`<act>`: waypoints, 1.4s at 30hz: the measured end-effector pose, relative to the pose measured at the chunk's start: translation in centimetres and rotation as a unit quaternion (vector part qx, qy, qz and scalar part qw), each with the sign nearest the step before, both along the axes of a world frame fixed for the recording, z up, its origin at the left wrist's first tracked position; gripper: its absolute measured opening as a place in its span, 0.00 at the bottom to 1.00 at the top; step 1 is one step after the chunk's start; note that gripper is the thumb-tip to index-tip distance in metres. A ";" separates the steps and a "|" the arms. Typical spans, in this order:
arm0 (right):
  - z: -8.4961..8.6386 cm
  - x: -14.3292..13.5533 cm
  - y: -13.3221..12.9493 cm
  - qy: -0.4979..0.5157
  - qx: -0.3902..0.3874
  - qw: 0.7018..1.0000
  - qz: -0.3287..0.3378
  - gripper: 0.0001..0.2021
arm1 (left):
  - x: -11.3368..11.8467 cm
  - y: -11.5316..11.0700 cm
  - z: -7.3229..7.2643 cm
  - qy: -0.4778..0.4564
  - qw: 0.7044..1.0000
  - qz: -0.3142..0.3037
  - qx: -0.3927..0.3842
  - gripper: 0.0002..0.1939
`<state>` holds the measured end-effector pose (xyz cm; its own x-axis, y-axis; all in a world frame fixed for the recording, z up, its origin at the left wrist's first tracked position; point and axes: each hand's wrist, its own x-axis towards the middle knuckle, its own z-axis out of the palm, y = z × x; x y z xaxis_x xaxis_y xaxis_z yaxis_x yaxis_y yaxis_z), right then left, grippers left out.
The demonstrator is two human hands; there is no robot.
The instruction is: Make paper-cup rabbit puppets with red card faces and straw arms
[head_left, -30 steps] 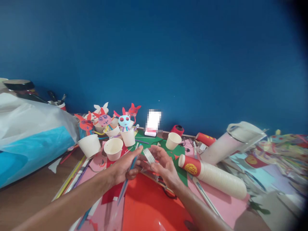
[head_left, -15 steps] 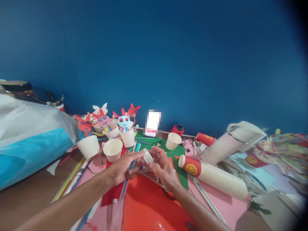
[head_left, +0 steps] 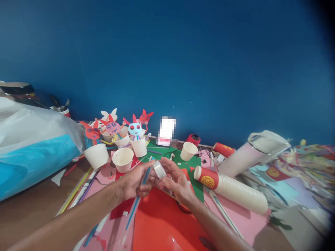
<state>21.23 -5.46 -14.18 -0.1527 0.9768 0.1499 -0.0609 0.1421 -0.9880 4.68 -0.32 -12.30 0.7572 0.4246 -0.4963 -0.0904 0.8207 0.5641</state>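
Note:
My right hand [head_left: 179,183] is closed around a small roll of clear tape [head_left: 159,169], thumb on the near side and fingers curled over the far side. Beside it, my left hand [head_left: 134,183] grips a thin blue stick [head_left: 134,209] that slants down toward me, with a paler stick alongside. The left fingertips are close to the tape roll; whether they touch it I cannot tell. Under both hands lies a sheet of red-orange paper [head_left: 162,223]. A white paper cup [head_left: 123,159] stands just beyond my left hand.
Paper cups with animal-faced paper figures [head_left: 135,129] stand at the back left. A stack of paper cups [head_left: 235,191] lies on the right, near a tilted white tumbler [head_left: 243,157]. A lit phone [head_left: 167,130] leans by the wall. A plastic bag [head_left: 39,153] fills the left side.
My left hand has shifted slightly toward me and turned, so the blue stick shows more clearly below it. The tape roll has tilted a little in my right hand.

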 end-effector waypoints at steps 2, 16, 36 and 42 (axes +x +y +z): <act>-0.1 0.0 -0.1 -0.008 0.004 1.000 -0.006 0.27 | 0.1 -0.2 -0.1 0.015 1.000 0.001 0.011 0.24; 0.1 0.1 0.1 -0.116 -0.005 0.992 -0.044 0.28 | 0.3 -1.0 -0.9 0.049 0.973 0.106 0.201 0.17; 0.5 0.4 0.3 -0.010 -0.006 0.999 -0.041 0.25 | -0.3 0.1 0.4 -0.044 0.995 0.044 0.073 0.18; 0.5 0.3 0.1 0.011 -0.012 1.000 -0.002 0.27 | -0.3 0.1 0.1 -0.062 0.996 0.014 0.064 0.20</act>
<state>21.51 -5.35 -13.65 -0.1459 0.9807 0.1305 -0.0829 0.1193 -0.9894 4.37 -0.20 -12.24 0.7959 0.5012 -0.3397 -0.1885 0.7383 0.6476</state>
